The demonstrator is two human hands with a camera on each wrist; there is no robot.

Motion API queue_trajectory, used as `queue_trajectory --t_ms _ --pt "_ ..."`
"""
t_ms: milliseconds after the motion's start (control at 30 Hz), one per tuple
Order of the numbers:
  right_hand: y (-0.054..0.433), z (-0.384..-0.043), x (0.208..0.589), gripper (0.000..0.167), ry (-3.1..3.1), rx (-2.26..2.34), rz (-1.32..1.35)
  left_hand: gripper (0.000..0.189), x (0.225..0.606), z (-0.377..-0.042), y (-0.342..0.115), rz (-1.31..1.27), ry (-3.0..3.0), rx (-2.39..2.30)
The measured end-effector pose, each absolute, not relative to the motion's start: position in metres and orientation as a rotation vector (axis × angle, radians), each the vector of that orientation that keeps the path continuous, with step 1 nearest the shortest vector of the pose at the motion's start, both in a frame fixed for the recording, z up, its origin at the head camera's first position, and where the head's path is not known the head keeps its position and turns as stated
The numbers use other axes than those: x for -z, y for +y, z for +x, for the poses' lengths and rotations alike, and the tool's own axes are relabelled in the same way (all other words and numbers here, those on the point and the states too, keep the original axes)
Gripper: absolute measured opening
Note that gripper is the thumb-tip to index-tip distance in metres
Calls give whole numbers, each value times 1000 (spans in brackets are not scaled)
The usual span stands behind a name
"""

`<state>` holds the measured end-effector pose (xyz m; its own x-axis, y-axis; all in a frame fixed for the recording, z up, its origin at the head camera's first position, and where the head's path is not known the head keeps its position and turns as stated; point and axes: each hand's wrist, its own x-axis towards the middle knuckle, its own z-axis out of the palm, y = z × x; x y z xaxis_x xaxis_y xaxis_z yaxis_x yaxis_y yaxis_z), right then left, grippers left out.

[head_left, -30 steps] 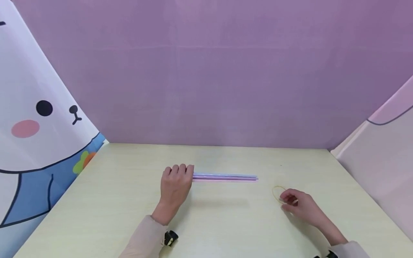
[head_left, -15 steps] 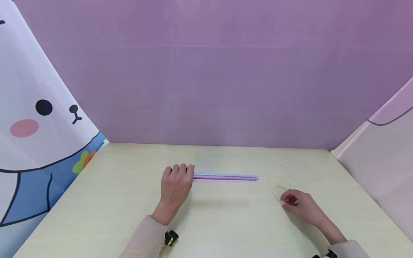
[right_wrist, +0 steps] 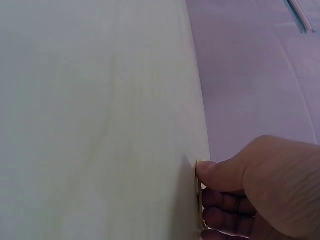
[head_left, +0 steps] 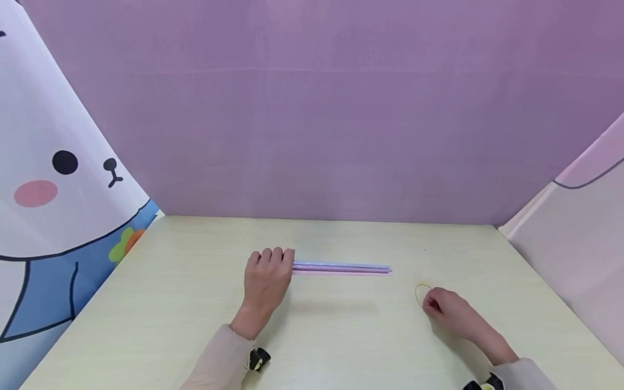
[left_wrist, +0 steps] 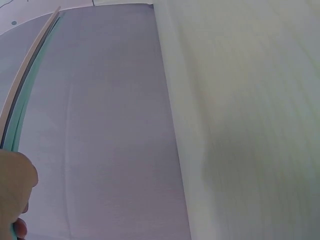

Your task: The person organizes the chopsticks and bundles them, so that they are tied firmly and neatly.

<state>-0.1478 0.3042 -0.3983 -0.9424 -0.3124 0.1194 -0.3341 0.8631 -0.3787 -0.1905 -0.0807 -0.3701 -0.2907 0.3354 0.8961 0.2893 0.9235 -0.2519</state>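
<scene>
My left hand grips a bundle of long, thin pastel straws in blue, purple and pink, with its fingers curled round one end. The bundle lies level above the table, its free ends pointing right. In the left wrist view the straws rise from the fist at the left edge. Off to the right, my right hand pinches a thin yellow rubber band between thumb and fingers. Part of its loop sticks out past the fingertips. Seen from the right wrist, the band runs down beside the thumb.
A pale wooden table lies under both hands. Behind it hangs a purple cloth backdrop. A cartoon-printed cloth slants along the left side, and a pale cloth borders the right.
The fingers and thumb of my right hand have drawn together on the rubber band, and less of its loop shows. My left hand and the straws have hardly moved.
</scene>
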Motion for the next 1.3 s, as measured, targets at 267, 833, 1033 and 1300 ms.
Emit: queue_trajectory --t_ms 267,833,1033,1300 --pt "305 -142 400 17 -2842 -686 557 46 371 -190 -81 -461 -1917 -62" --pt "297 -149 386 17 -2651 -973 601 38 368 -192 -83 -440 -1890 -53" --pt "290 -154 379 3 -2628 -1092 579 36 367 -194 -85 -443 -1874 -53" --pt "273 -164 369 6 -2586 -1147 628 42 362 -199 -91 -398 -1831 -51"
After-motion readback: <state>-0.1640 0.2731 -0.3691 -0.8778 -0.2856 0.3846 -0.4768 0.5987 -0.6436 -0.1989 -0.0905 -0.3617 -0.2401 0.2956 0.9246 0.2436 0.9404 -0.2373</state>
